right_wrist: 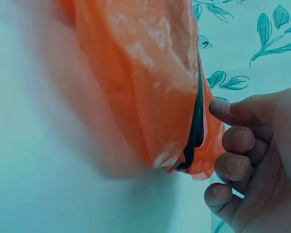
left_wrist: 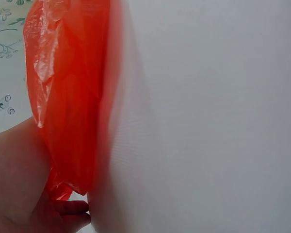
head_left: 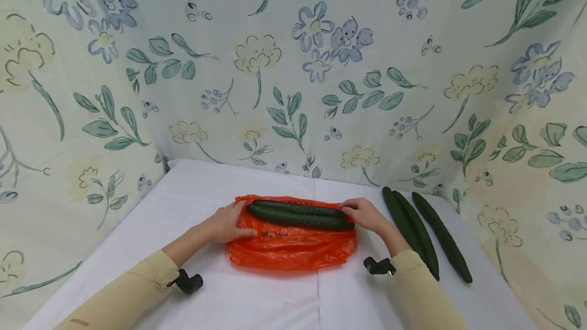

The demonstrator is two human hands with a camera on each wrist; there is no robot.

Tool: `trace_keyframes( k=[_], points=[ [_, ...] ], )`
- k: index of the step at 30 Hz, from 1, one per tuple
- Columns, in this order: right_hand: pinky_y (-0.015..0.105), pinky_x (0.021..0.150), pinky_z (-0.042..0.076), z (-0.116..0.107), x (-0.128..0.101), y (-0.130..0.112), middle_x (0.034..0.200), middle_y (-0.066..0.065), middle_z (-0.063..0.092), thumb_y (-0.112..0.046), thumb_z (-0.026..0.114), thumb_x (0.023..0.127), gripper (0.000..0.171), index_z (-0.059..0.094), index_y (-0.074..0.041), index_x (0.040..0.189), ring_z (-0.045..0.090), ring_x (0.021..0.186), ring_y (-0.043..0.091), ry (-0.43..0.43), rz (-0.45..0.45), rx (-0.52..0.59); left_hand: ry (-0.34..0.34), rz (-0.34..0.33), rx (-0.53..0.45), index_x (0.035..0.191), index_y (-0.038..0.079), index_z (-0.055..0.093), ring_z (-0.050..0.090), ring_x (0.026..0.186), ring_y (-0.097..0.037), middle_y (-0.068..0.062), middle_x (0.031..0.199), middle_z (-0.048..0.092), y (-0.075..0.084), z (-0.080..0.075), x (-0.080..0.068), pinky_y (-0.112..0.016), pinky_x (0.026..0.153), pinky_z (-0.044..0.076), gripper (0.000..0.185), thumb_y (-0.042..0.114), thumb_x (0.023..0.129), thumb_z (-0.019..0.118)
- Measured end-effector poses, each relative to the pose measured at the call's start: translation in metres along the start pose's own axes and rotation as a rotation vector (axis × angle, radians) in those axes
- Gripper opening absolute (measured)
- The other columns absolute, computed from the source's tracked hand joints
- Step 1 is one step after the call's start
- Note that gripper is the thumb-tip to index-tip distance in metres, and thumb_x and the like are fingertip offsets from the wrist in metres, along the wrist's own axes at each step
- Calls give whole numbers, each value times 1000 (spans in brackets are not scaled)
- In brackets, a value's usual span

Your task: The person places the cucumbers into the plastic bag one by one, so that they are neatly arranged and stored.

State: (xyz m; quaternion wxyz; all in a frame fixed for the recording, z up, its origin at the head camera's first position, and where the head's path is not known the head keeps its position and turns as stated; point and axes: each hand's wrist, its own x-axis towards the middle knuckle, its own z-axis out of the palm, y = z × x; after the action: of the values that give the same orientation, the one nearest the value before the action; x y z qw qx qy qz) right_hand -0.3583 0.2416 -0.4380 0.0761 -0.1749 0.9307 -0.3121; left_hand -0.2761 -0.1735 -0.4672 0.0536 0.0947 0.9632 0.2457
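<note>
Thin, crinkled plastic film is recognised in the red bag (head_left: 293,257), its folds picked out by glossy highlights, while the two cucumbers (head_left: 298,218) laid on it are covered in bumpy skin with a faint sheen, and the three loose cucumbers (head_left: 442,238) are clad in smoother-looking, fairly matt skin. A matt, fine-textured finish is shown by the white tablecloth (head_left: 206,182), and soft, printed, cloth-like material is hung as the floral sheet (head_left: 211,85). The tan sleeves (head_left: 137,279) are made of matt fabric, and the black wrist mounts (head_left: 189,282) are apparently moulded in smooth plastic.
</note>
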Motion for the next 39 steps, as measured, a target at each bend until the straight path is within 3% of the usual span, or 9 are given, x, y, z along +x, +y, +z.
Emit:
trace_keyframes(
  k=[7, 11, 14, 25, 30, 34, 39],
  points=[
    [41, 91, 58, -2, -6, 10, 128, 13, 67, -10, 56, 96, 35, 69, -11, 128, 61, 102, 24, -15, 51, -17, 30, 5, 24, 153, 6, 37, 48, 135, -37, -20, 151, 45, -3, 2, 2, -58, 105, 48, 106, 61, 75, 81],
    [32, 73, 54, -4, -9, 11, 108, 10, 67, -9, 58, 93, 44, 64, -12, 136, 56, 89, 22, -50, 60, -66, 24, 10, 37, 153, 7, 38, 49, 134, -38, -20, 151, 45, -5, 2, 3, -59, 103, 48, 107, 61, 72, 83],
    [29, 67, 49, -5, -11, 12, 97, 8, 62, -9, 58, 93, 47, 61, -12, 139, 54, 86, 22, -81, 70, -100, 15, 2, 42, 153, 10, 37, 49, 134, -38, -18, 152, 45, -6, 3, 4, -59, 103, 49, 107, 61, 71, 84],
    [31, 68, 52, -6, -17, 13, 93, 7, 62, -9, 63, 91, 45, 64, -8, 136, 55, 81, 21, -106, 129, -197, 9, -6, 34, 154, 12, 35, 47, 136, -37, -16, 153, 43, -5, 3, 5, -59, 105, 47, 109, 63, 71, 83],
    [33, 70, 56, -10, -19, 14, 103, 9, 67, -8, 69, 89, 46, 65, -10, 134, 56, 82, 21, -131, 147, -239, 7, 0, 48, 154, 12, 36, 48, 135, -38, -17, 153, 43, -3, 2, 5, -60, 106, 46, 108, 62, 71, 83],
    [33, 70, 56, -10, -18, 17, 108, 10, 68, -5, 66, 89, 44, 67, -11, 132, 56, 82, 21, -120, 140, -225, 8, -7, 56, 154, 13, 36, 48, 135, -38, -17, 153, 43, -3, 2, 6, -60, 105, 47, 108, 63, 71, 82],
    [31, 70, 52, -5, -17, 25, 101, 6, 66, -7, 66, 89, 43, 69, -15, 132, 54, 85, 21, -91, 136, -150, 7, -13, 58, 154, 13, 35, 49, 134, -37, -17, 153, 44, -4, 2, 6, -59, 103, 49, 109, 63, 71, 83]
  ],
)
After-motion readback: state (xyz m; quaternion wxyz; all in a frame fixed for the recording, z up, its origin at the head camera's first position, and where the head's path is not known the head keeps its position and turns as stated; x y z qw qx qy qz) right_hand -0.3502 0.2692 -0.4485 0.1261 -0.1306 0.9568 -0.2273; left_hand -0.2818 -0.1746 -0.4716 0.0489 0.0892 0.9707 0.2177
